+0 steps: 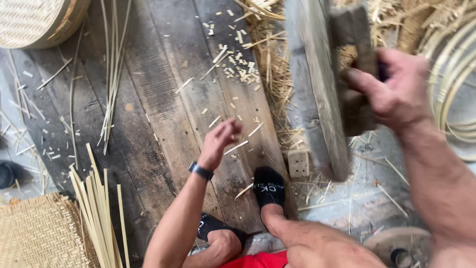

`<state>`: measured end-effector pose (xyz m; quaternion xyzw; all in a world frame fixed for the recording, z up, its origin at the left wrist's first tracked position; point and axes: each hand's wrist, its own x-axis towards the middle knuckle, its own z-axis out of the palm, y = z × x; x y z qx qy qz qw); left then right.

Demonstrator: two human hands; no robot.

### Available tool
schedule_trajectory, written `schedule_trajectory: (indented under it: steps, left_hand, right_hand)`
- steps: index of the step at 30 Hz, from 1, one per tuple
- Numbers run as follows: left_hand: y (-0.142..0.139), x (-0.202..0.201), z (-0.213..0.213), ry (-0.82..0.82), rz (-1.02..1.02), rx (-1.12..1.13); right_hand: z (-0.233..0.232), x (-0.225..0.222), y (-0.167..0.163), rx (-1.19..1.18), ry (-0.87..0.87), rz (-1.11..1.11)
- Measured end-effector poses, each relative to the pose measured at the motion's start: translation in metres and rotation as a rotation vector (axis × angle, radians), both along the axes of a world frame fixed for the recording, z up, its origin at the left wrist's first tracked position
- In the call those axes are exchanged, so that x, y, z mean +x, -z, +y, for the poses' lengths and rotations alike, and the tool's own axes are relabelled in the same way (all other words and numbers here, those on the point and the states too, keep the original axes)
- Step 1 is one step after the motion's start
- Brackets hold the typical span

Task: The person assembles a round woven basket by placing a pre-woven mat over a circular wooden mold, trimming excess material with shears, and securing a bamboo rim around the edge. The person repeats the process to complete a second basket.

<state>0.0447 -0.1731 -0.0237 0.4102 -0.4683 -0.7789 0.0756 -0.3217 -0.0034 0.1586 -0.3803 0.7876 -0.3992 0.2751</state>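
Bamboo offcuts litter the dark wooden floorboards [163, 99]. The person's right hand [396, 89] is clenched around the handle of a broad, worn wooden mallet or block [317, 89], raised at the right of the scene. The left hand [218, 141], with a dark wristband [201, 171], hovers low over the boards with fingers loosely curled, pinching a short bamboo sliver [237, 147]. A black-socked foot [268, 187] rests just near of it. Long bamboo strips [99, 208] lie at the near left beside a woven mat [34, 233]; a woven basket [39, 20] sits far left.
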Motion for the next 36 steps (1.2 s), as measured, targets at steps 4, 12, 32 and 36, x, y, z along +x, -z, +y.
schedule_trajectory:
  steps: [4, 12, 32, 36]
  left_hand:
    - [0.016, -0.015, -0.022, -0.179, -0.117, 0.235]
    - [0.03, 0.203, -0.054, -0.669, 0.007, -0.059]
    - [-0.045, 0.302, -0.095, 0.633, -1.151, -0.69]
    - [-0.094, 0.403, -0.1, 0.505, -1.679, -0.915]
  right_hand:
    - [-0.027, 0.086, -0.004, -0.369, -0.112, -0.618]
    - [-0.045, 0.136, 0.119, -0.306, 0.148, -0.936]
    - [0.03, 0.09, 0.232, 0.138, 0.586, -0.229]
    - [0.095, 0.043, 0.238, 0.4, 0.898, -0.112]
